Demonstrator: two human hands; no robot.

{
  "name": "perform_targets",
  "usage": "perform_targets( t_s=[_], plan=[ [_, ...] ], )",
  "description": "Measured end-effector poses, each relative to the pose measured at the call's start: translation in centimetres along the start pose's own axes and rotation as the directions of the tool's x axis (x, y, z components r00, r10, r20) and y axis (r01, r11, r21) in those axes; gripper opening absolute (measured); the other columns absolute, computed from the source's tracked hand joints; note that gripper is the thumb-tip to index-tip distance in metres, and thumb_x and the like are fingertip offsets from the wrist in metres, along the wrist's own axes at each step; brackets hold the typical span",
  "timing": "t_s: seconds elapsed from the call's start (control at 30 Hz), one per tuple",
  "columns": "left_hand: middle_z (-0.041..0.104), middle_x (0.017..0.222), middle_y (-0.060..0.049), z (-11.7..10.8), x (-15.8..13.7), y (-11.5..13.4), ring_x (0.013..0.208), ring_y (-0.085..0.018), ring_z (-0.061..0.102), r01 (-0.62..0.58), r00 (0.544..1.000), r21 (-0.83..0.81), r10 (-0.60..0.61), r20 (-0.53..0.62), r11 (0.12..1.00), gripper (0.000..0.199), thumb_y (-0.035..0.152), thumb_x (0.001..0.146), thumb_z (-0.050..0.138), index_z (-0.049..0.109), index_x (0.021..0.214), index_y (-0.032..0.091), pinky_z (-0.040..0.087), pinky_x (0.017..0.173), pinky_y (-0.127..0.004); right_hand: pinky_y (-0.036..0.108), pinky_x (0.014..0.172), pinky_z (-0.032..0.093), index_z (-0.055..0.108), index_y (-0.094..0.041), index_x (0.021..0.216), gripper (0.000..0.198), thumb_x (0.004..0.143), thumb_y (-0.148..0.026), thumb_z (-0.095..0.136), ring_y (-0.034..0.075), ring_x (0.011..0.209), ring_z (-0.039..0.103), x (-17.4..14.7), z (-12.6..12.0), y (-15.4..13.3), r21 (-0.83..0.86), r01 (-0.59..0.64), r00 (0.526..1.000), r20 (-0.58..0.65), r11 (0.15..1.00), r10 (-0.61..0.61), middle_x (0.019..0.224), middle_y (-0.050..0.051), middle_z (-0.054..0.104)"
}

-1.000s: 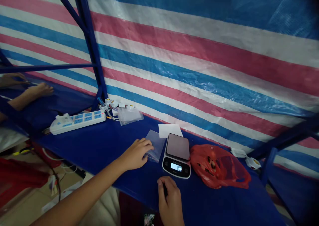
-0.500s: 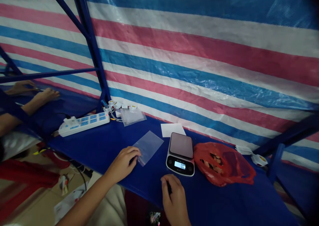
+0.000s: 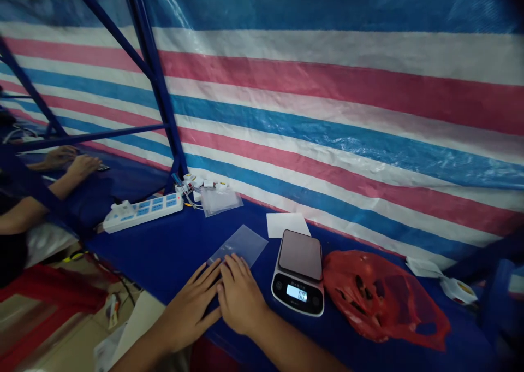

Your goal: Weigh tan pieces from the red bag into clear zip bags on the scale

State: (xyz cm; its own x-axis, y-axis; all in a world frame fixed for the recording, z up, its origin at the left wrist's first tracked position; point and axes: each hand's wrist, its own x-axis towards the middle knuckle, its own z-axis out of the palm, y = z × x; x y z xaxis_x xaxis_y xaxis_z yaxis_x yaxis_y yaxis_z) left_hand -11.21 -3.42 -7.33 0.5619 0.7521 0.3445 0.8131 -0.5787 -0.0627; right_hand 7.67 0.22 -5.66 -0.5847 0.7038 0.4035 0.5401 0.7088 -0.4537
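Observation:
A clear plastic bag (image 3: 244, 245) lies flat on the blue tabletop. My left hand (image 3: 191, 305) rests at its near edge with the fingers stretched out, holding nothing. Right beside it, my right hand (image 3: 241, 295) lies with extended fingers over the bag's near edge, and the two hands touch. Just right of the hands stands a digital kitchen scale (image 3: 298, 273) with a lit display reading 0.0 and a bare weighing plate. A red plastic bag (image 3: 380, 295) with brownish pieces inside sits against the scale's right side.
Behind the scale is a sheet of white paper (image 3: 286, 224). A white power strip (image 3: 143, 212) and a pile of clear bags (image 3: 221, 200) with cables lie at the back left. Blue frame posts (image 3: 158, 88) rise there. Another person's hands (image 3: 82, 165) are at the far left.
My right hand has moved left from in front of the scale onto the plastic bag. My left hand has flattened from a curled grip at the bag's edge. The view has shifted slightly.

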Motion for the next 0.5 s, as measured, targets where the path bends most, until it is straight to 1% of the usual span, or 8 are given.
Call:
perform_targets(
  t_s=[0.07, 0.13, 0.2, 0.27, 0.33, 0.4, 0.43, 0.5],
  plan=[
    [0.036, 0.161, -0.011, 0.1, -0.1, 0.1, 0.145, -0.029, 0.041, 0.047, 0.999, -0.001, -0.047, -0.004, 0.999, 0.084, 0.047, 0.096, 0.054, 0.008, 0.162, 0.023, 0.042, 0.115, -0.046, 0.052, 0.121, 0.032, 0.048, -0.009, 0.144, 0.053, 0.093, -0.021, 0.051, 0.03, 0.141, 0.042, -0.2, 0.7, 0.5, 0.04, -0.021, 1.0, -0.017, 0.999, 0.021, 0.147, 0.016, 0.052],
    [0.03, 0.163, -0.012, 0.1, -0.1, 0.3, 0.147, -0.03, 0.037, 0.133, 0.991, -0.036, -0.133, 0.002, 0.991, 0.087, 0.047, 0.095, 0.056, 0.007, 0.162, 0.022, 0.043, 0.115, -0.045, 0.051, 0.12, 0.034, 0.051, -0.009, 0.141, 0.052, 0.089, -0.017, 0.053, 0.029, 0.138, 0.045, -0.3, 0.9, 0.8, 0.085, -0.078, 0.995, -0.05, 0.993, 0.083, 0.144, 0.015, 0.054],
    [0.026, 0.165, -0.011, 0.2, 0.0, 0.5, 0.149, -0.031, 0.035, 0.235, 0.972, -0.084, -0.235, 0.015, 0.968, 0.087, 0.047, 0.094, 0.057, 0.009, 0.162, 0.023, 0.044, 0.115, -0.045, 0.049, 0.117, 0.039, 0.053, -0.009, 0.138, 0.052, 0.086, -0.013, 0.054, 0.028, 0.134, 0.048, -0.3, 1.0, 1.0, 0.118, -0.152, 0.984, -0.079, 0.981, 0.162, 0.14, 0.017, 0.055],
    [0.023, 0.166, -0.01, 0.2, 0.3, 0.6, 0.15, -0.031, 0.032, 0.325, 0.946, -0.137, -0.324, 0.03, 0.936, 0.082, 0.044, 0.095, 0.056, 0.012, 0.161, 0.025, 0.043, 0.116, -0.046, 0.048, 0.114, 0.043, 0.053, -0.01, 0.137, 0.052, 0.084, -0.012, 0.055, 0.029, 0.132, 0.049, -0.2, 1.1, 1.2, 0.135, -0.19, 0.975, -0.091, 0.972, 0.203, 0.137, 0.017, 0.056],
    [0.024, 0.166, -0.008, 0.3, 0.5, 0.4, 0.151, -0.03, 0.03, 0.391, 0.92, -0.195, -0.389, 0.048, 0.9, 0.074, 0.039, 0.097, 0.053, 0.016, 0.16, 0.029, 0.041, 0.117, -0.049, 0.049, 0.113, 0.043, 0.056, -0.012, 0.133, 0.049, 0.084, -0.011, 0.057, 0.029, 0.129, 0.052, -0.2, 1.4, 1.4, 0.131, -0.186, 0.976, -0.09, 0.974, 0.198, 0.133, 0.016, 0.059],
    [0.028, 0.165, -0.006, 0.5, 0.9, 0.1, 0.151, -0.029, 0.029, 0.44, 0.895, -0.255, -0.444, 0.046, 0.861, 0.065, 0.035, 0.099, 0.049, 0.022, 0.158, 0.032, 0.039, 0.118, -0.05, 0.05, 0.114, 0.041, 0.06, -0.012, 0.125, 0.04, 0.085, -0.01, 0.057, 0.029, 0.126, 0.054, -0.2, 1.8, 1.6, 0.116, -0.171, 0.979, -0.089, 0.978, 0.182, 0.128, 0.015, 0.062],
    [0.031, 0.164, -0.006, 0.6, 1.1, -0.1, 0.151, -0.029, 0.03, 0.46, 0.882, -0.283, -0.469, 0.037, 0.842, 0.06, 0.033, 0.099, 0.048, 0.028, 0.155, 0.032, 0.039, 0.118, -0.05, 0.05, 0.115, 0.04, 0.062, -0.012, 0.122, 0.037, 0.086, -0.01, 0.056, 0.029, 0.125, 0.055, -0.2, 2.0, 1.7, 0.108, -0.166, 0.98, -0.094, 0.98, 0.176, 0.125, 0.015, 0.063],
    [0.04, 0.157, -0.008, 0.9, 1.7, -0.5, 0.146, -0.028, 0.037, 0.486, 0.859, -0.331, -0.512, 0.012, 0.808, 0.048, 0.033, 0.099, 0.048, 0.041, 0.146, 0.031, 0.041, 0.116, -0.049, 0.049, 0.115, 0.04, 0.064, -0.013, 0.118, 0.033, 0.087, -0.008, 0.055, 0.029, 0.125, 0.055, -0.3, 2.3, 1.9, 0.101, -0.151, 0.981, -0.109, 0.983, 0.162, 0.123, 0.014, 0.065]
  ],
)
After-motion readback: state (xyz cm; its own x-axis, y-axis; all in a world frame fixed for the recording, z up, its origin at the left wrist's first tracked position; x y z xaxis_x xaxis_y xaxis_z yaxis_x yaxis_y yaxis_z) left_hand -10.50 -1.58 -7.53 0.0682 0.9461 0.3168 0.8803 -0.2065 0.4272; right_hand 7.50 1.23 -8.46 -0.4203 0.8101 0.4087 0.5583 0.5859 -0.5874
